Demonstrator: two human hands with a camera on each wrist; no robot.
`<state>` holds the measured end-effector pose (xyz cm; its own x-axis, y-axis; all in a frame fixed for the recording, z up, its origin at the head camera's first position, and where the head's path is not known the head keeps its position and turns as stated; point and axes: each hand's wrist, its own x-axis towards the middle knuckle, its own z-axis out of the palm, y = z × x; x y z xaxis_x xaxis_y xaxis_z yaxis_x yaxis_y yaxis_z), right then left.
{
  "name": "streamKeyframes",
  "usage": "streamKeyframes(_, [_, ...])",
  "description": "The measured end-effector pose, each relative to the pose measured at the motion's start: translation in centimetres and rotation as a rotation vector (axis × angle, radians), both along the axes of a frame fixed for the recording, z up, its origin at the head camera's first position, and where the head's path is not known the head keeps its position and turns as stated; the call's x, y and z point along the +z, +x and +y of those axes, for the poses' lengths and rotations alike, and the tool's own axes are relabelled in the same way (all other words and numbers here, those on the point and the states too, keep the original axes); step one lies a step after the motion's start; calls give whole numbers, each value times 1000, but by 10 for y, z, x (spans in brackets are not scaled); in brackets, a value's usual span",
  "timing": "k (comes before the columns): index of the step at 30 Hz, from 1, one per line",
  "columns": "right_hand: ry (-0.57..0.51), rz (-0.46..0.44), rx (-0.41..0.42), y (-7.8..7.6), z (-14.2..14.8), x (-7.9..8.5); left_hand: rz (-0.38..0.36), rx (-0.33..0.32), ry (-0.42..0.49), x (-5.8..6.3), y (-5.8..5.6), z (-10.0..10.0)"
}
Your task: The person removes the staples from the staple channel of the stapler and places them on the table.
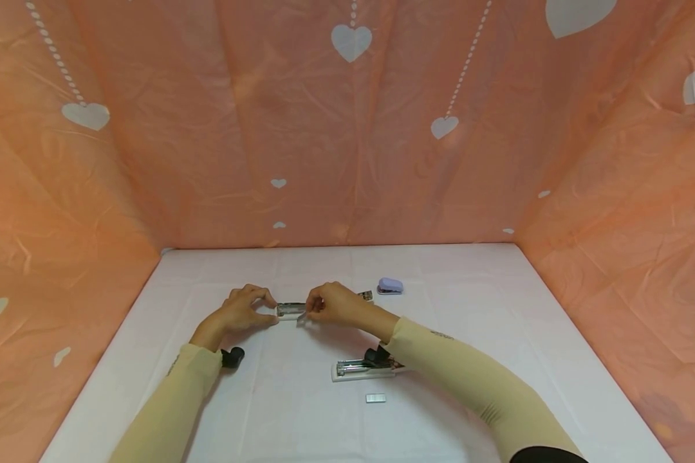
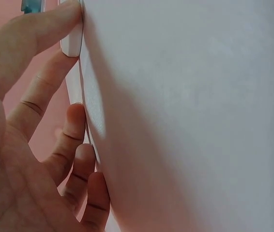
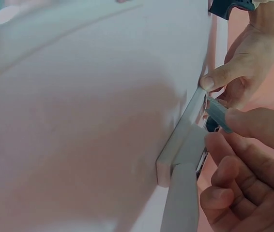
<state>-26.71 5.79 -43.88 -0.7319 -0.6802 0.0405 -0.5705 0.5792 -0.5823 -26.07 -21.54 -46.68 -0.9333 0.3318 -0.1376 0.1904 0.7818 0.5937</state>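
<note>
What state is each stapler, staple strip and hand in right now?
Far stapler: open, held at one end.
Held staple strip: tilted, pinched, outside the far stapler.
Near stapler: open, partly hidden.
Loose staple strip: lying on the white table.
Lavender mini stapler: upright, unheld.
Left hand: gripping the far stapler.
Right hand: pinching a staple strip.

On the tabletop, one stapler stretched from the left hand past the right hand; a mini stapler sat rightward, a second stapler in front, a staple strip nearest.
</note>
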Motion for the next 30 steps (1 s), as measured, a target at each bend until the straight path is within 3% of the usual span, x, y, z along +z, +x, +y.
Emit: streamKeyframes(30, [149,-32,45,5,-5,-3,20,-5,-5,1,2,1])
